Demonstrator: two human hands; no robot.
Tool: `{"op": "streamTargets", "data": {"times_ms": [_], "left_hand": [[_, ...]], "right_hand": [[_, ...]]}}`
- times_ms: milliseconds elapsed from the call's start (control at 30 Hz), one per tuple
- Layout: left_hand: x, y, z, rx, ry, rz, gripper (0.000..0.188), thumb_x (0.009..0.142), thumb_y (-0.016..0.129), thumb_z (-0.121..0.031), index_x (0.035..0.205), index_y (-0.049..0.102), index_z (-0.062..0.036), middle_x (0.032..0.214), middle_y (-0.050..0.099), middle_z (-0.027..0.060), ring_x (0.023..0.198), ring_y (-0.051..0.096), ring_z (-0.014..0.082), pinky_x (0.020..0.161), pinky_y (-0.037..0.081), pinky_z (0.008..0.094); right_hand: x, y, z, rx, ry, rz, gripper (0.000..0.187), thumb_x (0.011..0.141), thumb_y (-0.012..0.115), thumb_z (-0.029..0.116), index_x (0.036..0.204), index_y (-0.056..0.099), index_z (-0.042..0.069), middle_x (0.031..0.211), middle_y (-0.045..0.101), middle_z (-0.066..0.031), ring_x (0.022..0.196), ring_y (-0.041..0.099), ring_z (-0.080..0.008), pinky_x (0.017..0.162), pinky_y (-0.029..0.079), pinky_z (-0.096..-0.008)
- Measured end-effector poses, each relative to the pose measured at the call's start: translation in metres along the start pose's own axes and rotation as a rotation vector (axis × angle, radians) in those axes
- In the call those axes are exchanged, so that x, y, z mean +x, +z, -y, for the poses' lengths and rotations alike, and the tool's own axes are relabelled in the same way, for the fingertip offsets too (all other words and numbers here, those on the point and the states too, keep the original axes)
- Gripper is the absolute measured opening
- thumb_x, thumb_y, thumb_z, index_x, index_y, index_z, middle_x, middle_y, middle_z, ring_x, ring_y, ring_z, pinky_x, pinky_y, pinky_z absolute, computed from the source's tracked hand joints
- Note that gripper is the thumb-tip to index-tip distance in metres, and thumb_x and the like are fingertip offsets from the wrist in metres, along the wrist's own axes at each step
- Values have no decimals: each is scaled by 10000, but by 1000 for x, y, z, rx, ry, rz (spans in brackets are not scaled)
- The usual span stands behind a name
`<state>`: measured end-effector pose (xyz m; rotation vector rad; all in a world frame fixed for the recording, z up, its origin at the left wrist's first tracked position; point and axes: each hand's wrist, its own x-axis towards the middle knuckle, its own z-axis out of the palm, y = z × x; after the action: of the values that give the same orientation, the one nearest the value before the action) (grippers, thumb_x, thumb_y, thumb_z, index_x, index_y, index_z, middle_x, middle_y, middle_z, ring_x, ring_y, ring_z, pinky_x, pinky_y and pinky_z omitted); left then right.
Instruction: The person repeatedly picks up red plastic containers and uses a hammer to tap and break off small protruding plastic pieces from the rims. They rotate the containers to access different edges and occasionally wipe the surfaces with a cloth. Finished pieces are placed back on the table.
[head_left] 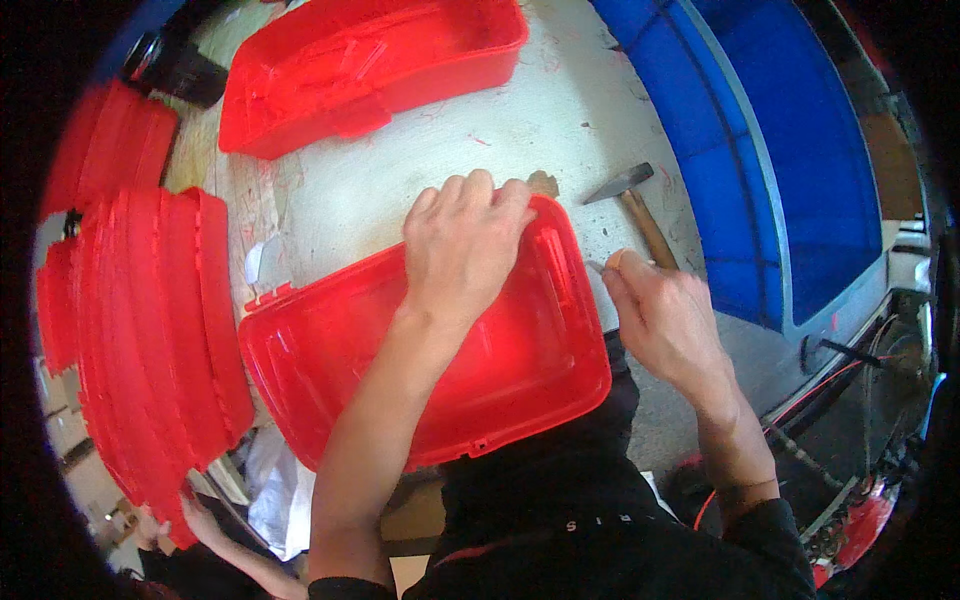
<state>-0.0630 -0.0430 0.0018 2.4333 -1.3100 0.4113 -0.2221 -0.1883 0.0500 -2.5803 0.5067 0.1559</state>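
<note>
Beneath the left fingers (pixel 452 192): shallow red shell (pixel 520 370), hollow side up, far part over the table (pixel 340 190), near edge out over the wearer's dark clothes. Left fingers bent over its far rim, nearly together; tips out of sight, so exact closure unclear, but they have hold of the rim. Left forearm slants across the shell from the lower edge, hiding a strip of its interior; back of hand up. Right fingers (pixel 625 293) just off the shell's right rim, closed in a pinch on a small tan-ended tool (pixel 613 260); mostly covered by the hand, thin grey part on its left, kind can't be made out. Right forearm runs in from lower right, knuckles up. Hammer (pixel 640 212) just beyond the right fingers, handle end close behind them. Beyond the left fingers: deeper red shell (pixel 430 95), cut off at the top; strips inside hard to read. Right of the right fingers: blue bin (pixel 700 140), also cut off. Well left of the left fingers: red stack (pixel 165 330), layers too blurred to count; co-worker's hand (pixel 200 520) at its near end, partly hidden.
</note>
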Motion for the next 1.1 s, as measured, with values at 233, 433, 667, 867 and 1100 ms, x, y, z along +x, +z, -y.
{"op": "streamTargets", "data": {"times_ms": [233,433,667,867,1100], "left_hand": [[-6,9,4,-30,-12,-19,158,816,751,-250,861,660,-128,757,566,38,754,619,212,662,476,361],[-7,13,4,-17,-16,-59,120,840,719,-232,874,677,-125,764,610,50,763,646,204,675,491,349],[-8,16,5,-7,-21,-93,145,837,731,-252,904,700,-127,779,644,58,775,671,209,678,512,353],[-8,19,6,11,-11,-93,170,829,741,-274,897,708,-122,796,665,64,794,685,220,699,532,365],[-9,17,9,-7,-6,-66,168,848,731,-272,925,699,-126,796,645,59,812,672,225,695,519,381]], "right_hand": [[12,-7,21,-238,30,-17,164,995,563,199,939,637,64,713,668,-198,661,676,-380,582,524,-465],[7,-3,27,-250,63,-34,189,999,556,223,908,629,74,681,653,-204,659,673,-389,576,520,-483],[1,1,33,-327,114,-13,206,999,553,228,882,610,67,676,657,-193,645,665,-394,572,518,-487],[-26,2,30,-359,129,16,219,999,552,238,876,605,65,669,658,-190,642,674,-379,563,518,-477],[-73,2,21,-272,148,116,188,1000,557,205,923,609,42,717,650,-209,655,659,-397,573,500,-471]]}}
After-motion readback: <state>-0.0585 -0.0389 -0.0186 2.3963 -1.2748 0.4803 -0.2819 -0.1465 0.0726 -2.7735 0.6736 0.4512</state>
